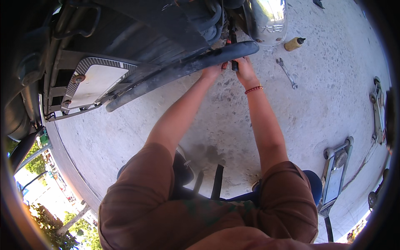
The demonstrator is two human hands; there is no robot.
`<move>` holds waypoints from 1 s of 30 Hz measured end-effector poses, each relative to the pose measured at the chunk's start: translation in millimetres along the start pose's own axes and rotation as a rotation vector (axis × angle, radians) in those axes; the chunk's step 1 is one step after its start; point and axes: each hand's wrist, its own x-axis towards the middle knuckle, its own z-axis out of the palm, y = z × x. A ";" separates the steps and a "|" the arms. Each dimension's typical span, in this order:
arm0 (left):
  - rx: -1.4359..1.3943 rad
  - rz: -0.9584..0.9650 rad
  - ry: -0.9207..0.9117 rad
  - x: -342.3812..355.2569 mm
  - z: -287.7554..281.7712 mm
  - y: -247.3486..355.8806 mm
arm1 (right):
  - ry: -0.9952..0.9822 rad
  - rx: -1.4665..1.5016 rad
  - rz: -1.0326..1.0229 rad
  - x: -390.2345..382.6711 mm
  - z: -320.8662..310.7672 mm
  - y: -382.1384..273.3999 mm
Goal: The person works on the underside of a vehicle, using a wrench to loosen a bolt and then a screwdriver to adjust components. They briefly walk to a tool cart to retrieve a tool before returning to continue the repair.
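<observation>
Both my arms reach forward to the underside of a motorcycle (154,29), below its curved dark bar (183,66). My right hand (246,71), a red bead bracelet at its wrist, is closed around the black grip of a red-and-black-handled tool (234,64). Just beside it, my left hand (213,71) is closed at the tool's red part, with its fingers partly hidden by the bar. Upward, the tool runs behind the bar toward the machine, and its working end cannot be made out.
On the concrete floor (304,112) to the right lie a combination wrench (286,73) and a yellowish bottle with a black cap (294,43). A shiny metal cover (268,23) stands above them. Wheeled metal stands (335,171) are at the far right. A white plate (98,81) hangs at left.
</observation>
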 end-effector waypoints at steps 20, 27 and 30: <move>0.444 -0.304 -0.819 -151.8 -91.8 98.4 | 0.211 -0.374 0.099 25.6 14.2 5.9; 0.407 -0.045 -0.952 -225.6 -110.9 242.4 | 0.124 -0.661 -0.251 33.7 2.4 12.3; 0.339 -0.090 -1.036 -245.3 -110.5 261.8 | 0.050 -0.851 -0.398 39.3 -7.8 13.3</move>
